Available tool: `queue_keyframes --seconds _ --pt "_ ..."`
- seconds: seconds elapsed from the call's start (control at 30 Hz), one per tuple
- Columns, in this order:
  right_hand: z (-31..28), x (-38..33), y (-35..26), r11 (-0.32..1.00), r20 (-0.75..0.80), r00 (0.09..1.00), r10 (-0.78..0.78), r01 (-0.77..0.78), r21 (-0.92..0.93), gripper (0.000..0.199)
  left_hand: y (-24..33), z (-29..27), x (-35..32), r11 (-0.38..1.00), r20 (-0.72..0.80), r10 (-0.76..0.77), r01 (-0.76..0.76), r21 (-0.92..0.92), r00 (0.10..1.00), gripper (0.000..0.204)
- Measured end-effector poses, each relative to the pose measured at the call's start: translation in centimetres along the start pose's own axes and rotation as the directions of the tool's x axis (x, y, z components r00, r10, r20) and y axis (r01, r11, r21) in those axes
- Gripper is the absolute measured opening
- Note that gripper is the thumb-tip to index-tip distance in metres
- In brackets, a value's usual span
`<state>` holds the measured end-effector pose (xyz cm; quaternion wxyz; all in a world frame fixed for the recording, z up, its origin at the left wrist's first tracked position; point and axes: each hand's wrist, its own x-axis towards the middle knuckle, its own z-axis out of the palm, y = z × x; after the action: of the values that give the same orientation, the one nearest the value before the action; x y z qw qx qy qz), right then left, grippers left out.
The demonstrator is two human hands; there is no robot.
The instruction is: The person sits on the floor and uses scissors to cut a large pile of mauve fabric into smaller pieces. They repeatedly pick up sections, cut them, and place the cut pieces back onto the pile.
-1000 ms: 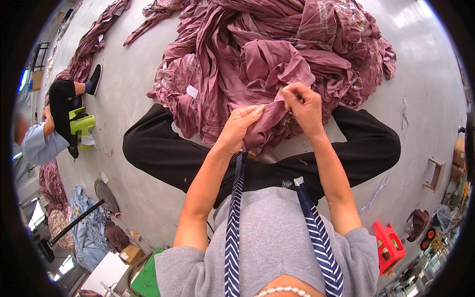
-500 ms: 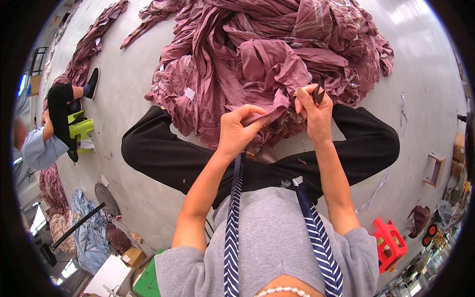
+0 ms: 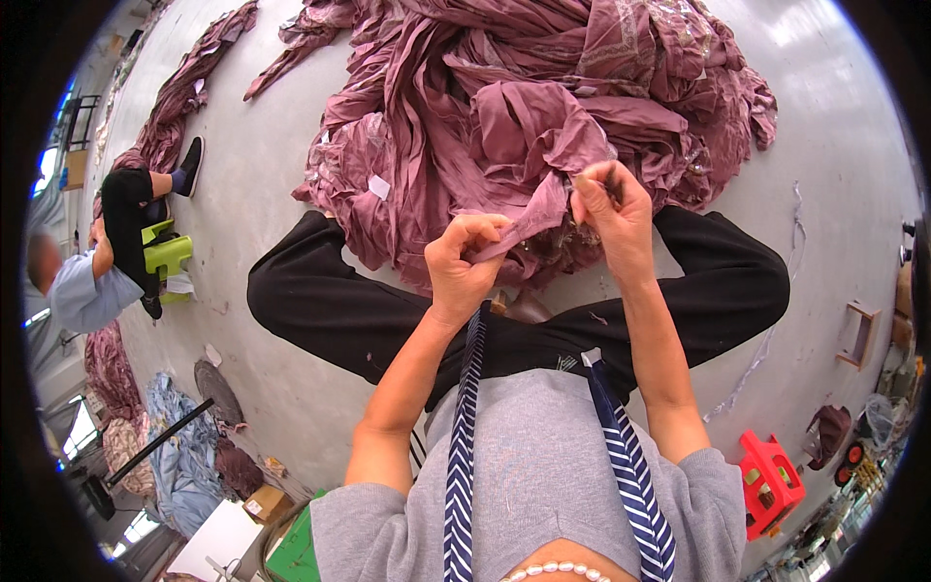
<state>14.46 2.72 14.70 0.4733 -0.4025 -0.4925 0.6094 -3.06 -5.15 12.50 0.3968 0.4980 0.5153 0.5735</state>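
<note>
A large heap of mauve fabric point(image 3: 427, 126) with lace-like trim lies bunched in front of my crossed legs. My left hand point(image 3: 463, 260) pinches an edge of it between thumb and fingers, holding a strip of cloth stretched toward the right. Close to the other end of that strip, my right hand point(image 3: 613, 206) is closed around small dark thread snips point(image 3: 614, 184), their blades partly hidden by my fingers and blurred. A white label point(image 3: 378, 187) shows on the fabric left of my hands.
Another person point(image 3: 92, 276) sits on a green stool point(image 3: 170, 254) at the left, beside more mauve cloth point(image 3: 175, 97). A red stool point(image 3: 771, 483) stands at lower right, near a small wooden frame point(image 3: 857, 335). Blue cloth point(image 3: 184, 456) lies at lower left.
My left hand has turned and drawn the cloth edge slightly down and left, so the strip lies straighter. The snips in my right hand have turned, their blades less visible. The whole view has shifted slightly.
</note>
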Motion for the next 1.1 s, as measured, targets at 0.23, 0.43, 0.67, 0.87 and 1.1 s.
queue_keyframes --seconds 0.23,0.43,0.67,0.87,1.1 --pt "0.8 -3.0 -1.6 0.79 0.175 0.983 -0.057 0.152 -0.594 0.021 0.1 0.2 -0.2 0.979 -0.095 -0.137 0.12 -0.168 0.986 0.019" --pt "1.6 -3.0 0.0 0.838 0.154 0.985 -0.078 0.149 -0.525 0.022 -0.1 -0.1 -0.1 0.999 -0.024 -0.045 0.045 -0.004 0.999 0.019" --pt "1.3 -2.7 0.3 0.753 0.207 0.975 -0.084 0.198 -0.628 0.019 0.4 -0.2 -0.1 0.978 0.058 0.031 -0.043 0.203 0.998 0.02" --pt "-0.1 -2.2 0.2 0.877 0.002 0.995 -0.103 0.091 -0.471 0.021 0.3 -0.3 0.0 0.974 0.035 0.058 -0.064 0.215 0.998 0.021" --pt "-0.1 -0.2 3.1 0.972 0.233 0.944 0.232 -0.213 -0.103 0.038 0.2 -0.3 -0.3 0.971 0.021 0.063 -0.066 0.23 0.998 0.02"
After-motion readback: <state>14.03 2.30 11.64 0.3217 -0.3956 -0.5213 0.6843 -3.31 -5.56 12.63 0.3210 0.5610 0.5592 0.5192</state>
